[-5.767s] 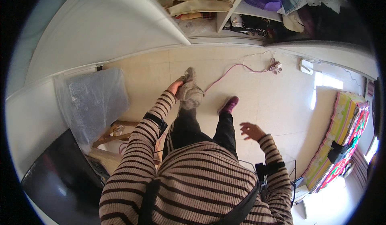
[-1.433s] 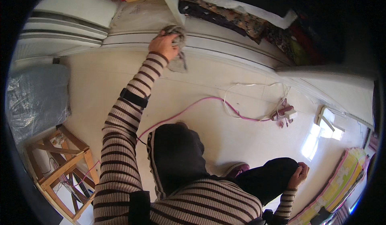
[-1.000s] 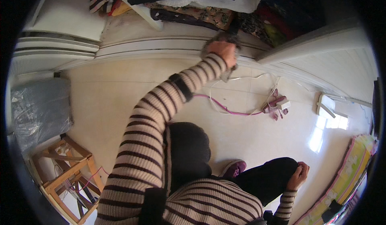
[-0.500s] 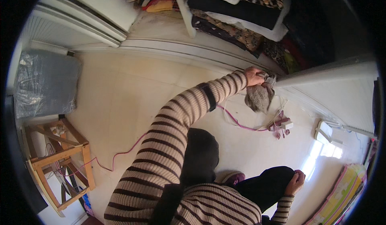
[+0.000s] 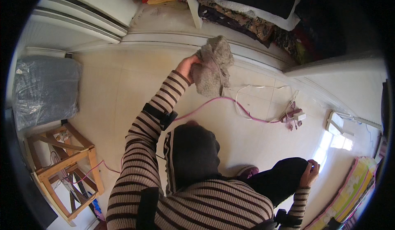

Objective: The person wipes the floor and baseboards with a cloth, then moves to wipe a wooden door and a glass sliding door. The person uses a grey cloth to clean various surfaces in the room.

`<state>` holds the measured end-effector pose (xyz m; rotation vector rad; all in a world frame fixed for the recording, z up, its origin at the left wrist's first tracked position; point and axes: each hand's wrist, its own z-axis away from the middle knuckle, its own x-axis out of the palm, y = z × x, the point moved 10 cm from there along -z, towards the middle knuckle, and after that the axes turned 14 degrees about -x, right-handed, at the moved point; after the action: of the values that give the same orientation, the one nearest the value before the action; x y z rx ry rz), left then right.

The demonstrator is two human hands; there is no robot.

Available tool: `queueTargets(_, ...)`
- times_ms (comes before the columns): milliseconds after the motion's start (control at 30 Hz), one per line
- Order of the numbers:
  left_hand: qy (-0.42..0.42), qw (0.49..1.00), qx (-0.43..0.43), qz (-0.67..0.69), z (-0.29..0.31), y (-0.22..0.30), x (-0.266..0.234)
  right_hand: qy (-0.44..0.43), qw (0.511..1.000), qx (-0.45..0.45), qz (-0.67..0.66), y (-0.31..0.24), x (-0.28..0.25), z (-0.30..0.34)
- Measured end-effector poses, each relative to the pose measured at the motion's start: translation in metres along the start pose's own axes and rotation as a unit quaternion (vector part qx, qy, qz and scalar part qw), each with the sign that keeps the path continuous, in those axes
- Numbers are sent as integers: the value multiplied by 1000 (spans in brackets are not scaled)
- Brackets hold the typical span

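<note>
My left hand [image 5: 190, 67] is closed on a crumpled grey cloth [image 5: 214, 65]. The cloth hangs in front of the white sliding-door track [image 5: 164, 39] at the base of the wardrobe, and its folds hide part of my fingers. At the lower right, my right hand [image 5: 310, 173] rests at my bent knee [image 5: 284, 178] in black trousers. Its fingers are curled and nothing shows in them. My other knee [image 5: 193, 152] is bent below the cloth.
Folded clothes [image 5: 247, 3] lie stacked in the wardrobe. A pink cord runs over the tiles to a power strip [image 5: 294, 115]. At left are a plastic-wrapped grey block [image 5: 47, 92] and an upturned wooden stool [image 5: 66, 160]. A colourful mat [image 5: 349, 193] lies at right.
My left hand has swept left along the door track with the grey cloth, away from the wardrobe's right side. My right hand has stayed at the knee.
</note>
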<state>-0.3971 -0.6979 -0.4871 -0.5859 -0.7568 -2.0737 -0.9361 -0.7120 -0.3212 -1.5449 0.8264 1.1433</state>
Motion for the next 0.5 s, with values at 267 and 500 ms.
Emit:
queueTargets(267,-58,997,45,-31,11,2,30,-163,947,-8,-276,-79,19,-66)
queueTargets(500,-197,977,-82,27,15,-49,94,-366,780,-24,-508,-232,151,-72)
